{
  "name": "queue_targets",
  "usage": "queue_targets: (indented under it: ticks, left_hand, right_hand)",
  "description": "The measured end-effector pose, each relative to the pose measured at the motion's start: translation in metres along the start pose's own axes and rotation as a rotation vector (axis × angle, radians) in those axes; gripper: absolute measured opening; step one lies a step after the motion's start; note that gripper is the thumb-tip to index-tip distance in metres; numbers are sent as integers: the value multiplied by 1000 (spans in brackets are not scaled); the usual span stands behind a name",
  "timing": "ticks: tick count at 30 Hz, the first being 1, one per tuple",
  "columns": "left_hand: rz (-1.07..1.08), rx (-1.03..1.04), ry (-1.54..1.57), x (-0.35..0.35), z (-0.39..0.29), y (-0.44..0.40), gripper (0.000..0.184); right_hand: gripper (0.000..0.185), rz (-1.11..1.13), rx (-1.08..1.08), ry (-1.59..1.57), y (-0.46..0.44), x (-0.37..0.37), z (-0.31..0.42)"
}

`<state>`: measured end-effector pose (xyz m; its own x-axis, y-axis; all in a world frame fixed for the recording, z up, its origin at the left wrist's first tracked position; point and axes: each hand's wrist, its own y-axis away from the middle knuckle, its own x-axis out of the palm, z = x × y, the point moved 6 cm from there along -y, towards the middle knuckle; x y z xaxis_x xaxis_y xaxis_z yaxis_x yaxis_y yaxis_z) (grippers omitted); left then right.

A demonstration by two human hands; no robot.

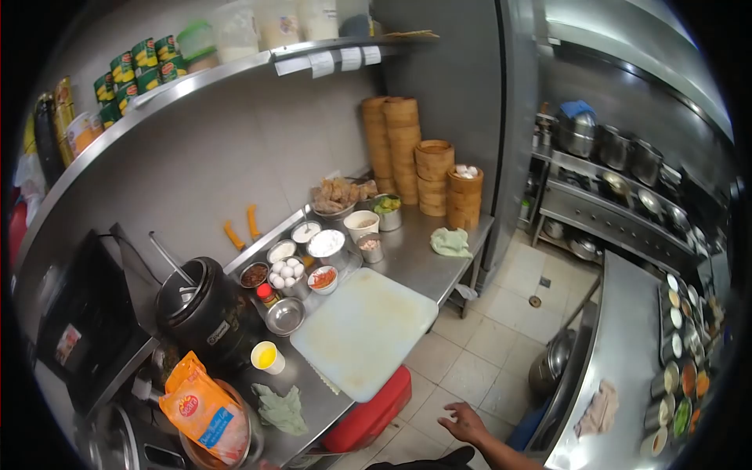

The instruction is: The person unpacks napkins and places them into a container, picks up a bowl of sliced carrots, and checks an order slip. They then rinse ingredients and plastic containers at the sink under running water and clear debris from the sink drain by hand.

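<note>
Right hand: open, fingers spread and pointing left, holding nothing; over the floor, right of the red container. Left hand: cannot be made out; its state cannot be told.

Around: left tabletop, metal. On it, along the left and far sides of the cutting board: paper cup of yellow liquid; metal bowl; container of eggs; small bowl of red pieces; tub of white powder. Far end: stacked bamboo steamers, one green cloth. Near left: black pot with a long handle rising from it; orange bag; second green cloth. Above: shelf with green cans. Far right: stove with pots. Near right: second tabletop, cloth, row of food containers.

Cutting board: flat on the left tabletop, long axis from near left to far right; near corner projects past the tabletop edge, over the red container.

Hidden or unclear: red container, partly covered by board and tabletop; orange bag, lettering only partly legible; person's dark clothing, cut off at the bottom; small contents of the right-hand food containers; outer margins, lost in black.
</note>
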<state>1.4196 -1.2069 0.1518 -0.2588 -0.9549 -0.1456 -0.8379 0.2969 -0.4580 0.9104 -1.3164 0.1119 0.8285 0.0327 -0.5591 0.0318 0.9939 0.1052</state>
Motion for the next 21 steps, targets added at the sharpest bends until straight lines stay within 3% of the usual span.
queue_targets:
  ticks: [1,3,5,7,9,11,14,19,21]
  left_hand:
    - [212,761,-475,35,-39,38,39]
    - [680,161,-350,91,2,79,31]
    - [910,-276,-11,158,-68,114,20]
    - [1033,-100,179,203,-119,150,27]
    - [1049,167,168,238,-160,177,29]
    - [1218,37,164,273,-185,210,26]
    - [1379,34,211,331,-220,266,20]
    - [1529,27,458,465,-281,334,9]
    - [1453,-6,431,537,-304,341,15]
  right_hand:
    - [48,-38,59,-16,2,-16,-18]
    - [49,-62,109,-37,0,-43,-38]
    - [47,-44,111,-72,-2,-64,-49]
    - [45,-44,61,-109,1,-87,-54]
    - [43,-30,-22,-143,-5,-109,-51]
    - [42,-137,59,-304,3,-131,-67]
    - [40,-202,118,-266,14,-167,-93]
    - [39,-345,334,-334,36,-222,-131]
    - [39,-387,435,-332,38,-238,-158]
